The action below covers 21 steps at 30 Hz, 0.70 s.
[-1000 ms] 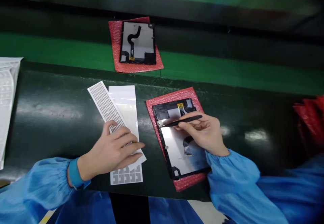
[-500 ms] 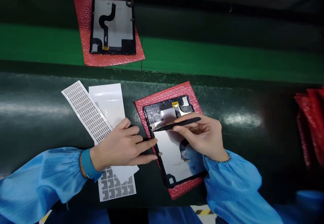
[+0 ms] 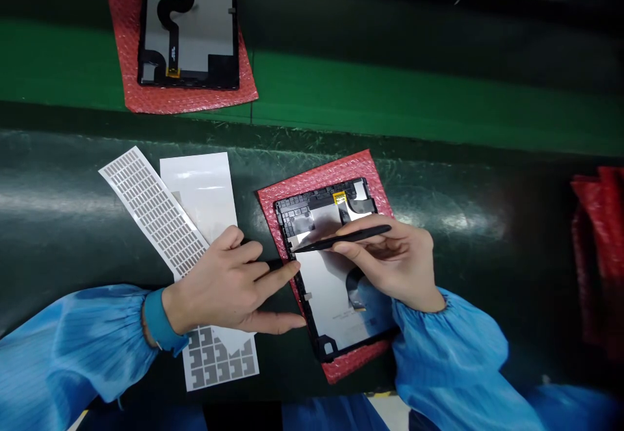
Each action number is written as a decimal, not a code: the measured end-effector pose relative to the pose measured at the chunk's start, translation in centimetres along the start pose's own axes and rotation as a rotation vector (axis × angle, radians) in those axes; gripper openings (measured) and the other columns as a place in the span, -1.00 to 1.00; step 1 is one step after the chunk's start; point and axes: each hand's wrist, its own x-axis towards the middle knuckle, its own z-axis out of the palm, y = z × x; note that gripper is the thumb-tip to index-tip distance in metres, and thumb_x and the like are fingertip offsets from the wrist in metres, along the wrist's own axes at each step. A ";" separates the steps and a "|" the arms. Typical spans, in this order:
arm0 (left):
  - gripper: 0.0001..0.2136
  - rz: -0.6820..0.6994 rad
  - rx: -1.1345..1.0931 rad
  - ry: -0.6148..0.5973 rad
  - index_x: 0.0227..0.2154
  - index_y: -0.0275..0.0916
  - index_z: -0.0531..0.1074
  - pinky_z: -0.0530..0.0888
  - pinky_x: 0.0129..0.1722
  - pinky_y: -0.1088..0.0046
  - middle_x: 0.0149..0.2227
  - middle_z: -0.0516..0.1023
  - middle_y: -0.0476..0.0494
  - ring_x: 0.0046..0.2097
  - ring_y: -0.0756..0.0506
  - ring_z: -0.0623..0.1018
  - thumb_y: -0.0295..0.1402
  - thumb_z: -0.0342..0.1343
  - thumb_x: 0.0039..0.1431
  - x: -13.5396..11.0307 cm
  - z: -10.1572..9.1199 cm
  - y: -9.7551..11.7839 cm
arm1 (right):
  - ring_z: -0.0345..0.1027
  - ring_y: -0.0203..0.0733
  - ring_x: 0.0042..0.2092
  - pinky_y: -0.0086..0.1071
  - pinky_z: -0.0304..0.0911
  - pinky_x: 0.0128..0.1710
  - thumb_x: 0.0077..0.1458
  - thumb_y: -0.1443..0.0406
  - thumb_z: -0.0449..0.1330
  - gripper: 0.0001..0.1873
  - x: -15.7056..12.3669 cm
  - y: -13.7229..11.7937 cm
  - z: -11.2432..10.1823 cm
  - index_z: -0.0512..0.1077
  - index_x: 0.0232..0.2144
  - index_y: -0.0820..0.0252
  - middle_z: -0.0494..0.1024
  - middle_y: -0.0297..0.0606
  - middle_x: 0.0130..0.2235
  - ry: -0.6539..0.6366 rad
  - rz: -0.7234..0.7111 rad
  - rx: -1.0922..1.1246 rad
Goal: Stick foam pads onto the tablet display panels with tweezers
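Note:
My right hand pinches slim black tweezers, their tip at the left edge of a display panel. The panel has a black frame, a silvery back and a yellow-ended flex cable. It lies tilted on a red bubble-wrap bag. Against the panel's left edge rest the spread thumb and index finger of my left hand. Its other fingers curl in; a dark shape beneath them is unclear. Under that hand and forearm lie a sheet of small grey rectangular stickers, a white sheet and a sheet of grey notched stickers.
Farther back, a second display panel with a black wavy cable lies on another red bubble-wrap bag over a green strip. At the right edge sit several red bags. The dark green bench has a raised ledge behind.
The view has shifted a little, so the far panel sits higher and farther left. My left thumb has slid down the panel's edge, away from the index finger. The tweezers' tip stays put.

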 end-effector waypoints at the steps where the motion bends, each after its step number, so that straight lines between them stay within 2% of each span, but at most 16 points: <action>1: -0.43 -0.007 0.012 0.002 0.01 -0.33 0.54 0.11 -0.30 0.26 -0.62 0.33 0.05 -0.41 -0.07 0.26 0.12 0.00 0.36 0.0 0.0 0.0 | 0.61 -0.14 -0.42 -0.44 0.53 -0.48 0.05 0.31 0.46 -0.88 0.0 0.0 0.0 0.61 -0.32 0.08 0.69 -0.30 -0.38 -0.002 -0.002 0.001; 7: -0.38 -0.034 0.045 -0.001 0.02 -0.33 0.55 0.12 -0.30 0.25 -0.65 0.32 0.03 -0.41 -0.09 0.29 0.17 -0.03 0.34 -0.3 0.4 0.0 | 0.62 -0.16 -0.40 -0.45 0.53 -0.44 0.07 0.34 0.45 -0.87 0.0 -0.1 0.1 0.61 -0.30 0.07 0.69 -0.31 -0.36 -0.007 -0.022 0.012; 13: -0.37 -0.073 0.012 0.020 0.01 -0.35 0.57 0.11 -0.32 0.26 -0.67 0.28 0.05 -0.43 -0.09 0.30 0.17 -0.02 0.33 -0.1 0.7 0.0 | 0.62 -0.09 -0.41 -0.39 0.54 -0.48 0.05 0.24 0.49 -0.84 0.2 0.0 0.3 0.61 -0.32 0.08 0.69 -0.26 -0.37 -0.003 0.004 0.004; 18: -0.35 -0.138 -0.059 0.051 -0.02 -0.35 0.58 0.13 -0.32 0.26 -0.68 0.31 0.07 -0.46 -0.07 0.32 0.20 0.01 0.28 0.2 0.9 0.1 | 0.65 -0.07 -0.33 -0.39 0.57 -0.41 0.05 0.23 0.50 -0.81 0.2 0.5 0.1 0.60 -0.30 0.07 0.70 -0.24 -0.34 0.064 0.024 0.069; 21: -0.35 -0.150 -0.058 0.046 -0.01 -0.34 0.58 0.13 -0.32 0.26 -0.67 0.33 0.06 -0.46 -0.07 0.33 0.20 0.02 0.27 0.2 0.9 0.2 | 0.65 -0.08 -0.35 -0.41 0.57 -0.43 0.07 0.25 0.49 -0.83 0.2 0.6 -0.1 0.60 -0.30 0.11 0.70 -0.23 -0.34 0.019 -0.001 0.065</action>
